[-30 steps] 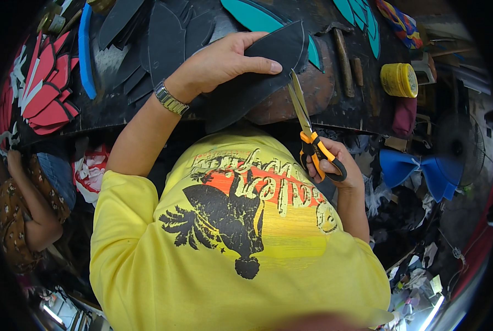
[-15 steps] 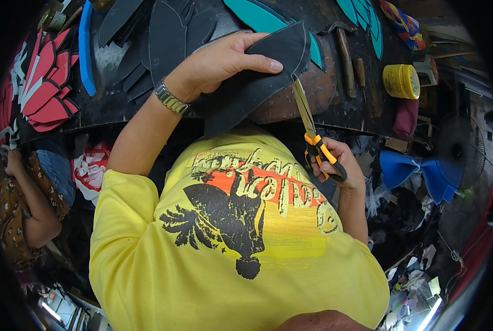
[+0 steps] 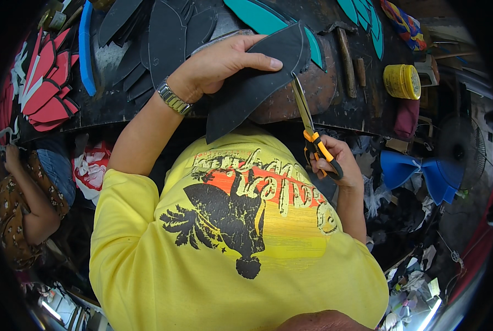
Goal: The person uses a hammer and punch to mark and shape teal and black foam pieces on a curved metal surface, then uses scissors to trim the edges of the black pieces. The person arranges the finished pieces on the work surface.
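A leaf-shaped piece of black sheet material [image 3: 246, 99] with a pale line along its edge hangs over the table's near edge. My left hand [image 3: 224, 62], with a metal watch on its wrist, grips it, thumb on top and fingers hidden beneath. My right hand [image 3: 343, 161] is closed round the orange and black handles of a pair of scissors [image 3: 308, 124]. Their blades point up and away, with the tips at the right edge of the black piece. Whether the tips bite into it is hard to tell.
Black cut pieces [image 3: 166, 41], teal pieces [image 3: 257, 15] and red pieces [image 3: 48, 102] lie on the dark table [image 3: 108, 113]. A hammer [image 3: 346, 60] and a yellow tub [image 3: 401, 81] are at the right. A fan [image 3: 461, 151] stands beyond. Another person's arm [image 3: 34, 204] shows at left.
The black piece has tilted slightly, its lower left tip now further down. The scissors' blade tips have shifted a little along its right edge. My left hand keeps its grip.
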Tool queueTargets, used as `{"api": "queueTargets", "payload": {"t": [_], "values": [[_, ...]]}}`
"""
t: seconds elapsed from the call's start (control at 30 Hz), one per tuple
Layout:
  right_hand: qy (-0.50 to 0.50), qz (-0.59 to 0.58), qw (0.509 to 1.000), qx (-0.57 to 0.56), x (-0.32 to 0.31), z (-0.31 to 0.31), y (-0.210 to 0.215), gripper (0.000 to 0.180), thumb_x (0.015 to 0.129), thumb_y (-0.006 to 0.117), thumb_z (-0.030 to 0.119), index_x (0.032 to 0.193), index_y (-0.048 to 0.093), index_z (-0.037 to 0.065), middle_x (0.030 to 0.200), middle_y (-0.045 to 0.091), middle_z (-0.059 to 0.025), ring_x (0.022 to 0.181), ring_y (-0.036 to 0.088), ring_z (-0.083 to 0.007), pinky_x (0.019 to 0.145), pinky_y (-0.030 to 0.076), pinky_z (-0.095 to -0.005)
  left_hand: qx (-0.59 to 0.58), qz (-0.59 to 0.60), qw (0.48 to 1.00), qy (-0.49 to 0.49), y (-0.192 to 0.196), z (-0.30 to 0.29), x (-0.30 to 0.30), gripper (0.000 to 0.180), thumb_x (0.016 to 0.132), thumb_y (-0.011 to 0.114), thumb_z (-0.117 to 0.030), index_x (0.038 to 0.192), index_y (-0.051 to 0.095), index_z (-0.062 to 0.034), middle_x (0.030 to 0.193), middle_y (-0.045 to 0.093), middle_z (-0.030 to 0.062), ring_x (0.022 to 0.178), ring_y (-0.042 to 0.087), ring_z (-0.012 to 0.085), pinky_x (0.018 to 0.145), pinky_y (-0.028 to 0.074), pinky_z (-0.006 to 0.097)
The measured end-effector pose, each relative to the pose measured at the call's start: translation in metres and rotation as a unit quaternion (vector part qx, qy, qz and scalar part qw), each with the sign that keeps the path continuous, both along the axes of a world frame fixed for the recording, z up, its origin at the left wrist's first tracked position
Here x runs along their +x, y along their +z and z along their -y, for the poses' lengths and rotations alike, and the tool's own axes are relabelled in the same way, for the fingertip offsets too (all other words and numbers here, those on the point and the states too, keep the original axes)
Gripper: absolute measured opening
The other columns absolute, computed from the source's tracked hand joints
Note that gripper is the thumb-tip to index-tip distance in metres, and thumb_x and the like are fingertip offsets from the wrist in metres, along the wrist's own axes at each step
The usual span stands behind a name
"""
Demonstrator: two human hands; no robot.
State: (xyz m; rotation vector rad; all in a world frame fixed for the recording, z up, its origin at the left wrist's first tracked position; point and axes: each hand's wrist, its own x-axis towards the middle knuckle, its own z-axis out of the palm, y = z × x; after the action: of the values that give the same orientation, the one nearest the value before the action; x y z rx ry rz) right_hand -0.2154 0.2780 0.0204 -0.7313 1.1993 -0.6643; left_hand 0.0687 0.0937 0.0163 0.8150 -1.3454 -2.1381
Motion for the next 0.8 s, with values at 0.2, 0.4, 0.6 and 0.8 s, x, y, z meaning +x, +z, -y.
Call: {"api": "queueTargets", "payload": {"t": [0.2,0.4,0.6,0.8], "values": [[-0.001,-0.017,1.0,0.0,-0.0003,0.0006,-0.0038,0.029,0.077,0.085,0.014,0.094,0.063,0.005,0.077,0.064,0.0007,0.057,0.059,-0.0039,0.048,0.048,-0.0181,0.007,0.002,1.0,-0.003,-0.0024,0.0008,-0.0003,0.052,0.086,0.075,-0.025,0.131,0.061,-0.0023,0.105,0.07,0.0052,0.086,0.067,0.0105,0.077,0.055,0.023],[-0.006,0.003,1.0,0.003,-0.0021,0.0011,-0.0063,0.031,0.076,0.086,0.015,0.094,0.063,0.005,0.077,0.064,0.0004,0.057,0.059,-0.0029,0.048,0.047,-0.0164,0.006,0.0,1.0,-0.002,-0.003,0.0004,0.0001,0.053,0.086,0.075,-0.026,0.131,0.06,-0.0025,0.105,0.07,0.0052,0.087,0.067,0.0103,0.077,0.054,0.022],[-0.007,0.004,1.0,-0.01,-0.0015,0.0007,-0.0086,0.03,0.076,0.086,0.014,0.091,0.061,0.006,0.074,0.063,0.0011,0.055,0.058,-0.0022,0.045,0.046,-0.0156,0.0,-0.006,1.0,0.002,-0.0019,-0.0005,-0.0002,0.05,0.087,0.075,-0.024,0.129,0.061,-0.0025,0.106,0.07,0.0053,0.088,0.067,0.0107,0.079,0.054,0.023],[-0.015,-0.02,0.999,-0.021,0.0015,0.0027,-0.0007,0.027,0.077,0.085,0.012,0.087,0.06,0.007,0.067,0.06,0.0026,0.051,0.056,-0.0017,0.042,0.041,-0.0148,-0.013,-0.015,1.0,0.023,-0.0058,-0.0009,0.0017,0.051,0.087,0.075,-0.024,0.13,0.06,-0.0016,0.106,0.07,0.0058,0.089,0.067,0.0102,0.08,0.055,0.023]]}}
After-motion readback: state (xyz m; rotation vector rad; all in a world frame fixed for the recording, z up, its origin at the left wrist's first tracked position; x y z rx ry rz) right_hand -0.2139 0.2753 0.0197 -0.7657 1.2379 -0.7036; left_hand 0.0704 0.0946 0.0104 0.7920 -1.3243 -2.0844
